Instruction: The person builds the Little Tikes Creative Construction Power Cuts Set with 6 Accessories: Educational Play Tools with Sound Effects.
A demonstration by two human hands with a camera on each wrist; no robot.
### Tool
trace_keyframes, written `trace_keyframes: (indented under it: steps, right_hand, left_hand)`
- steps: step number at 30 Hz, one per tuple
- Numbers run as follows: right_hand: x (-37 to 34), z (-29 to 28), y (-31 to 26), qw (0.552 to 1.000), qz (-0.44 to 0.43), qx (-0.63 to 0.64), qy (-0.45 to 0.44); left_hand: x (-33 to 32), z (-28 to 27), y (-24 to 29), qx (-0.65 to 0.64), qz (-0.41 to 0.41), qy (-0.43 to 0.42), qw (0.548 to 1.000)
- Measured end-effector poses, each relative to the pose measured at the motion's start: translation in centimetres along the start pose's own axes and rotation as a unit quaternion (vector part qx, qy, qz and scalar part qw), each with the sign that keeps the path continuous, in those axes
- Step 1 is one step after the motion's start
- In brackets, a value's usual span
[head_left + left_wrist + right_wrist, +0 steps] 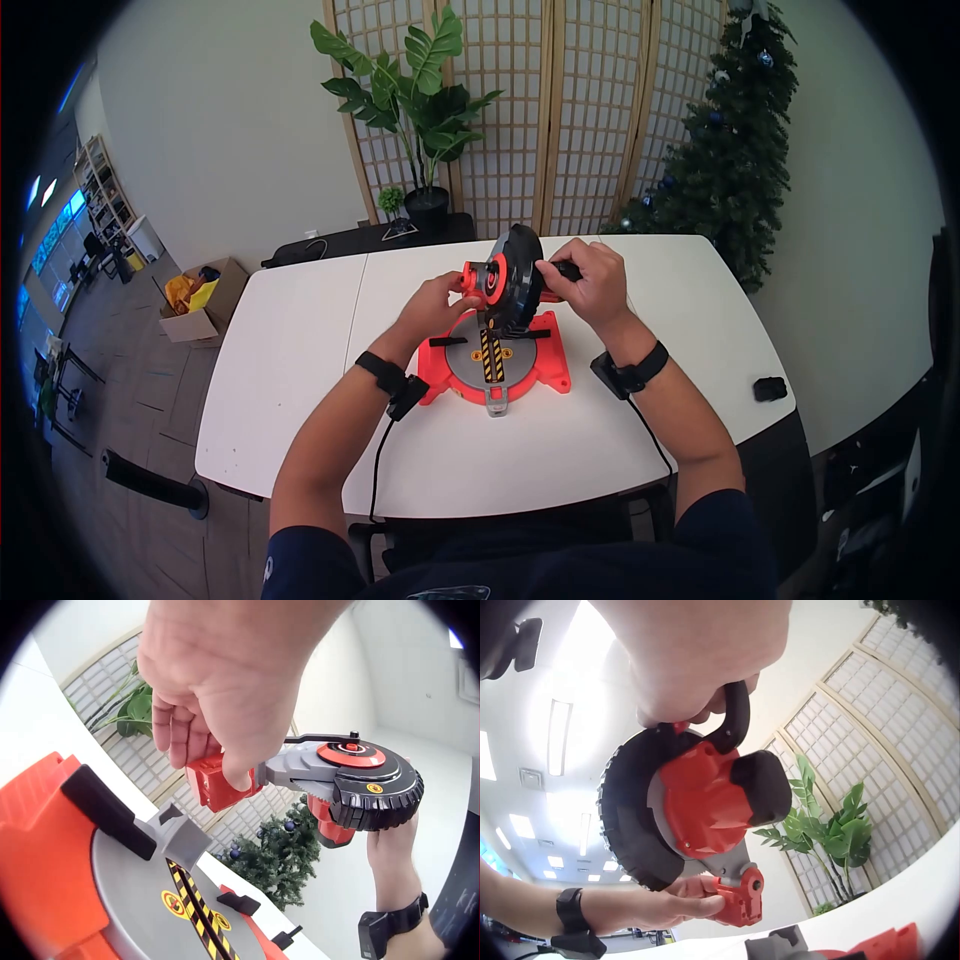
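Both hands hold the saw head of a toy miter saw [519, 280] above its base. My right hand [592, 282] grips the black handle [739, 716] with curled fingers. My left hand [437, 304] pinches the red hinge block [217, 782] at the head's other end, thumb on its side. A black ribbed guard [380, 796] covers the blade, and a red motor housing [705, 799] shows in the right wrist view. Below sits the red base [553, 374] with a grey round turntable [463, 358] and a yellow-black striped strip. In the left wrist view the hinge block is apart from the grey bracket [187, 836].
The base stands on a white table [290, 330]. A small black object [769, 388] lies at the table's right edge. Behind are a potted plant [428, 200], a folding screen [600, 120] and a decorated tree [720, 170]. An open cardboard box [205, 310] is at left.
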State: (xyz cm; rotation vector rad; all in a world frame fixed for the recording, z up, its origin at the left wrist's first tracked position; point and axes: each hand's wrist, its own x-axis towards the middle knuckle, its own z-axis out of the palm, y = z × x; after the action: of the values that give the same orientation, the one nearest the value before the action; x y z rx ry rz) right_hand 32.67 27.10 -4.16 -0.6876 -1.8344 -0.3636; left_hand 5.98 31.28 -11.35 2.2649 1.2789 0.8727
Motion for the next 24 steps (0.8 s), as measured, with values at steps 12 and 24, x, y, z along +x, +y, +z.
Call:
trace_keyframes:
  steps: [12, 24]
  right_hand:
    - [-0.4, -1.1, 0.0, 0.995, 0.047, 0.042, -0.078]
    - [-1.4, -1.1, -1.8, 0.995, -0.047, 0.032, -0.083]
  left_hand:
    - [-0.1, 0.6, 1.0, 0.016, -0.037, 0.025, 0.999]
    - [0.2, 1.1, 0.5, -0.039, -0.073, 0.046, 0.996]
